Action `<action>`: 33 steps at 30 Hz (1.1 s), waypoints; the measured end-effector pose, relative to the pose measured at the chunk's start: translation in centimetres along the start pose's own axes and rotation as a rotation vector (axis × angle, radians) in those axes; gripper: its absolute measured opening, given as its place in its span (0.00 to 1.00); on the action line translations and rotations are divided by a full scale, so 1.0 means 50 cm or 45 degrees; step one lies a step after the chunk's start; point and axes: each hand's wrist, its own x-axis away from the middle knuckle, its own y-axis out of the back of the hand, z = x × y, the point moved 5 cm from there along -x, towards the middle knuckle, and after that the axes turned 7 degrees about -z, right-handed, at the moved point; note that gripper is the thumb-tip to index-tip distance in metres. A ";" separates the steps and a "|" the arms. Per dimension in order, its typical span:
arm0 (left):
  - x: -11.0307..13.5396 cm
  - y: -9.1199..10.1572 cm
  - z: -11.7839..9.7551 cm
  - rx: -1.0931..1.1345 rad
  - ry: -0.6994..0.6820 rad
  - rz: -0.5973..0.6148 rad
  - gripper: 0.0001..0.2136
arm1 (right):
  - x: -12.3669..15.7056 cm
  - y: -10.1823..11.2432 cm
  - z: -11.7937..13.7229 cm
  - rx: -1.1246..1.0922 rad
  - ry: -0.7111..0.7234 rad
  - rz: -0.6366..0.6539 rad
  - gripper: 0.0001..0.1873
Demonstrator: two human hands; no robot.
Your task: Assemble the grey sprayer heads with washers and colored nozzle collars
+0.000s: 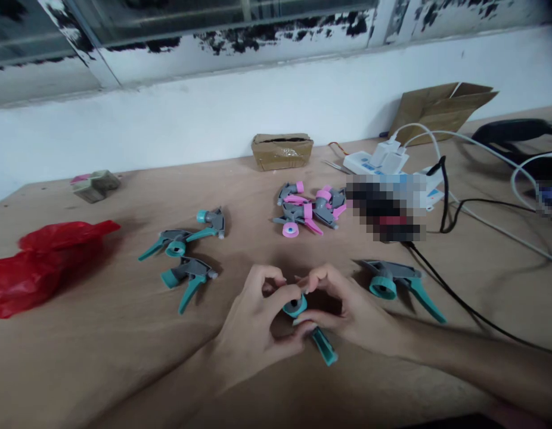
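Observation:
Both hands meet over the wooden table (101, 357) on one teal and grey spray trigger head (303, 316). My left hand (253, 322) curls its fingers round the teal cap end. From the other side my right hand (347, 310) pinches the same piece. The teal lever sticks out below the fingers toward me. Another teal trigger head (399, 283) lies just right of my right hand. Three more teal trigger heads (186, 253) lie to the left.
A pile of pink and grey trigger heads (309, 208) sits behind the hands. A red plastic bag (39, 262) lies at far left. A power strip with chargers (387, 164), black and white cables (459, 208), and cardboard boxes (282, 150) occupy the back right.

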 end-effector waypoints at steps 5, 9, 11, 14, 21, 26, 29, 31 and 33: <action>-0.006 -0.007 0.000 0.136 0.085 0.060 0.11 | -0.002 -0.002 -0.002 -0.053 -0.027 0.040 0.13; -0.010 -0.009 0.002 0.170 0.120 0.064 0.11 | -0.002 0.000 0.002 -0.030 -0.053 0.070 0.13; -0.011 -0.008 0.002 0.178 0.119 0.055 0.11 | -0.001 0.003 0.005 0.004 -0.064 0.075 0.13; -0.010 -0.005 0.000 0.186 0.078 0.028 0.12 | -0.002 0.009 0.010 0.060 -0.057 0.081 0.12; -0.010 0.003 0.007 0.217 -0.034 0.087 0.15 | -0.006 0.024 0.012 0.051 0.003 0.090 0.11; -0.021 0.004 0.009 0.206 -0.034 0.125 0.15 | -0.009 0.025 0.017 0.194 0.055 0.103 0.13; -0.024 0.006 0.004 0.185 -0.033 0.098 0.15 | -0.011 0.021 0.025 0.294 0.116 0.146 0.14; -0.023 0.006 0.002 0.174 -0.027 0.099 0.14 | -0.011 0.019 0.031 0.320 0.168 0.157 0.15; -0.021 0.007 0.002 0.160 -0.027 0.098 0.13 | -0.010 0.017 0.037 0.315 0.225 0.155 0.15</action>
